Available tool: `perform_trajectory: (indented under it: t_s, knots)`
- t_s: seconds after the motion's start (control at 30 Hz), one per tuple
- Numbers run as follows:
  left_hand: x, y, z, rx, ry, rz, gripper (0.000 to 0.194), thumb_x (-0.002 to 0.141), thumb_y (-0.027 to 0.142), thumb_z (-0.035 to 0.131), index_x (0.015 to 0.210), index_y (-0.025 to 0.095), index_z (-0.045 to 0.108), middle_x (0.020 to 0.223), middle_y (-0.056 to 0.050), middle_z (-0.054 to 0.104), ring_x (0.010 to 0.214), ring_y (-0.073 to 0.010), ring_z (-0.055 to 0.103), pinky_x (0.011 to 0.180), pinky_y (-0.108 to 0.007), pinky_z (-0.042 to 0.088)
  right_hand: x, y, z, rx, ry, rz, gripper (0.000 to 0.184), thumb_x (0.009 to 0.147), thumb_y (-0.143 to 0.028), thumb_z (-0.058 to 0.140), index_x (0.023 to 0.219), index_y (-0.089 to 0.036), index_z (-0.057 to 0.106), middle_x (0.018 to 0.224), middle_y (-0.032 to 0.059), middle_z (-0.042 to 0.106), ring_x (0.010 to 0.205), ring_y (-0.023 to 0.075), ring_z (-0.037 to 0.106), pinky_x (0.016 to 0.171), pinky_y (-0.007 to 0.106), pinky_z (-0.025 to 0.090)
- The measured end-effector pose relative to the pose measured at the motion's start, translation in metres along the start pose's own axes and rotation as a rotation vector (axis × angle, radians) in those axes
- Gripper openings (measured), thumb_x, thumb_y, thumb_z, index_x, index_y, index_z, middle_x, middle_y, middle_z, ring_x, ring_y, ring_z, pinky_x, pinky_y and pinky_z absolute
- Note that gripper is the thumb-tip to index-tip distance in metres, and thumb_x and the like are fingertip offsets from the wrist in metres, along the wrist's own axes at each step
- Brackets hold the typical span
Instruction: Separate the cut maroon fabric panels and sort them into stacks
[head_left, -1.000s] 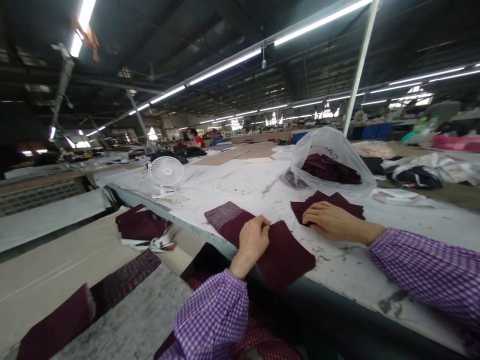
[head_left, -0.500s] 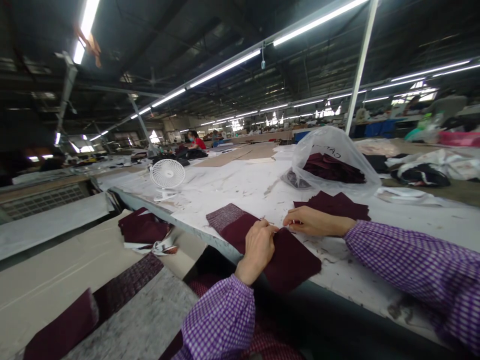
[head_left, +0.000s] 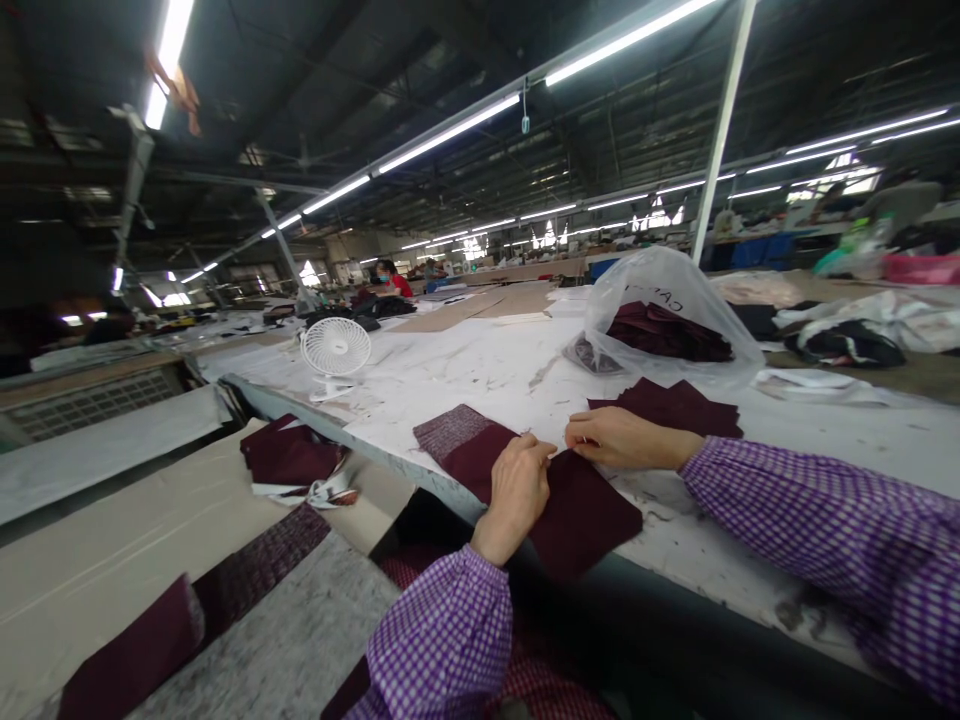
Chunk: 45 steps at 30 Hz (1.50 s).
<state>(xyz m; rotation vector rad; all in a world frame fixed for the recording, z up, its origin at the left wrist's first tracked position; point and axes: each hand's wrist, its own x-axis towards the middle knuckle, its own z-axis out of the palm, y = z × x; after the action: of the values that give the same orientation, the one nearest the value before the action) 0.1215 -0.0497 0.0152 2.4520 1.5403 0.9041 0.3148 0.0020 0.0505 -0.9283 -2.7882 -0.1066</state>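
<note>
At the desk's edge (head_left: 420, 370), the left hand (head_left: 517, 490) pinches the dark maroon cloth piece (head_left: 581, 510), thumb and fingers closed on its upper edge! Just to its right comes the right hand (head_left: 619, 437), fingertips drawn together at the cloth's corner, though whether they grip it, I cannot tell. Beyond the right hand lies a maroon stack (head_left: 671, 405), with a clear plastic bag (head_left: 667, 310) behind it. Left of the left hand, speckled fabric (head_left: 450, 430) rests flat.
</note>
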Motion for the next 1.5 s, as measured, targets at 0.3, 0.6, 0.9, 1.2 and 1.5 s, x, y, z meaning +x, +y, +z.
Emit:
perform_trajectory:
  t_s: [0.3,0.6,0.9,1.2,1.5]
  knots:
    - [0.005,0.003,0.002,0.131,-0.089,0.057,0.035,0.091,0.015,0.038,0.099,0.025,0.071,0.092,-0.004,0.06,0.091,-0.0186,0.051,0.079,-0.028,0.042,-0.007,0.009,0.011,-0.285,0.006,-0.191,0.025,0.093,-0.015,0.036,0.087,-0.017,0.061,0.086,0.0052,0.059,0.08,0.0156,0.054,0.065,0.026,0.039]
    - [0.005,0.001,0.005,0.159,-0.073,0.065,0.033,0.092,0.018,0.039,0.097,0.025,0.071,0.095,-0.003,0.06,0.092,-0.0188,0.05,0.078,-0.029,0.041,-0.018,0.011,0.006,-0.297,0.089,-0.141,0.033,0.085,-0.005,0.039,0.105,-0.015,0.063,0.101,0.0093,0.064,0.091,0.0205,0.057,0.083,0.036,0.045]
    - [0.002,-0.005,-0.004,0.087,-0.053,0.053,0.025,0.089,0.019,0.049,0.095,0.024,0.072,0.091,-0.003,0.064,0.089,-0.0182,0.054,0.077,-0.028,0.043,-0.012,-0.02,0.009,0.11,0.042,-0.022,0.031,0.09,-0.012,0.035,0.104,-0.014,0.063,0.098,0.0099,0.064,0.088,0.0178,0.061,0.08,0.03,0.048]
    - [-0.023,-0.039,-0.022,0.04,0.032,0.087,0.023,0.09,0.022,0.048,0.087,0.022,0.071,0.084,-0.002,0.062,0.082,-0.0153,0.052,0.076,-0.029,0.041,-0.016,-0.02,0.002,0.178,-0.013,-0.042,0.039,0.088,-0.01,0.034,0.113,-0.017,0.062,0.113,0.0089,0.062,0.101,0.02,0.058,0.09,0.033,0.045]
    - [-0.03,-0.033,-0.025,0.283,0.069,0.272,0.023,0.092,0.019,0.044,0.093,0.022,0.067,0.086,-0.003,0.059,0.084,-0.0175,0.047,0.075,-0.033,0.036,-0.007,-0.032,-0.012,-0.109,-0.179,-0.088,0.065,0.075,0.004,0.038,0.131,-0.025,0.052,0.105,0.0082,0.061,0.084,0.0156,0.061,0.074,0.026,0.045]
